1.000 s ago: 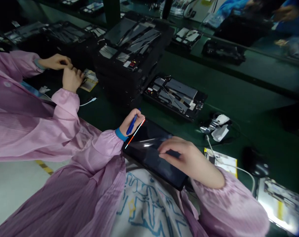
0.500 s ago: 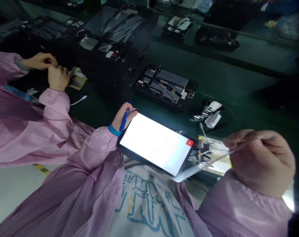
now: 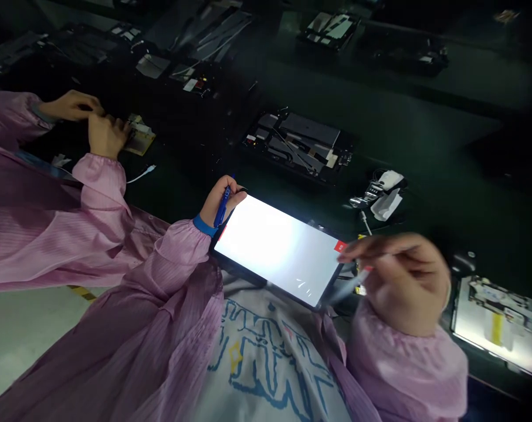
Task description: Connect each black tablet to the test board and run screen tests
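Note:
A tablet (image 3: 274, 252) with a glowing white screen is tilted in front of my chest. My left hand (image 3: 222, 202) grips its upper left corner, and a blue pen (image 3: 222, 205) is tucked in the same hand. At the tablet's right end, near a red label (image 3: 339, 246) on the screen, is my right hand (image 3: 406, 281), blurred by motion. Its fingers are pinched on a clear film (image 3: 347, 288), a see-through strip with a red bit at its upper end. The strip slopes down towards the tablet's lower right corner; whether it touches there I cannot tell.
An opened tablet (image 3: 298, 143) lies on the dark bench ahead. A white plug and cable bundle (image 3: 382, 193) is to its right. At far right rests a bright panel with a circuit board (image 3: 497, 328). On the left, a co-worker's hands (image 3: 102, 132) handle a small yellow-edged part (image 3: 140, 140).
My right hand has moved left and closer to the tablet, and the film looks shorter and lower. My left hand keeps its grip. The view has shifted slightly, showing the bright panel on the right.

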The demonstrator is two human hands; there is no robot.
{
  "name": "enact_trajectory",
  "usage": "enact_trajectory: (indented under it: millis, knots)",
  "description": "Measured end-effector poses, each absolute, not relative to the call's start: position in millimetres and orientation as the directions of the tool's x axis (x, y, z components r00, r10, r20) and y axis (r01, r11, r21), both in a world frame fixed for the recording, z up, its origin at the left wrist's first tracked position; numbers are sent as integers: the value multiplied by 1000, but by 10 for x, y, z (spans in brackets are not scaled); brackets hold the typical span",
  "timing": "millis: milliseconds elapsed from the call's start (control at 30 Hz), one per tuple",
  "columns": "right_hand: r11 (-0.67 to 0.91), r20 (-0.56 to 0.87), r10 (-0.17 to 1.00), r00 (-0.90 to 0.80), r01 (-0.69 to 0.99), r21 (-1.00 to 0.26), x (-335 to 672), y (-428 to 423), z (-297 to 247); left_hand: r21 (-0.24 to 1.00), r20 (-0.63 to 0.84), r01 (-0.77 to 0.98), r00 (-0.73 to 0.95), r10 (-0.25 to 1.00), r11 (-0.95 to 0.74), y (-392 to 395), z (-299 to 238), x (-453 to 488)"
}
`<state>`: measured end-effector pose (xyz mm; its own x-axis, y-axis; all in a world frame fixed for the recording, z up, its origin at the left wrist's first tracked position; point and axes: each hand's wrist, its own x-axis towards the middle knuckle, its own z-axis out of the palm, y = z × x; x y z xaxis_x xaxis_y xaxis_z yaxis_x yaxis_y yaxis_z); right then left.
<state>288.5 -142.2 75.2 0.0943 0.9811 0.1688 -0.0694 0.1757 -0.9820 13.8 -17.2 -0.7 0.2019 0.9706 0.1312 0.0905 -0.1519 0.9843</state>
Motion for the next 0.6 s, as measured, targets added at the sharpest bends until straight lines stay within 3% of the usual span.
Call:
enact_trajectory:
  millis: [133,267,467,533,600]
  knots:
    - [232,187,897,-401,67,-970,2507,-1508,765,986,123,93,173,977,-140,-172,-5,140]
    - [318,164,711,-684,105,-942,2265,-1573,860,989,106,86,173,979,-123,-171,12,141]
    - [341,189,497,-847,-10,-940,2149,-1636,923,987,111,97,166,980,-128,-152,1,137]
    - [351,193,520,-832,2,-936,2188,-1639,939,987,116,88,167,979,-132,-150,-3,141]
    - [354,197,617,-762,44,-934,2264,-1620,949,989,111,78,168,980,-125,-150,-3,147]
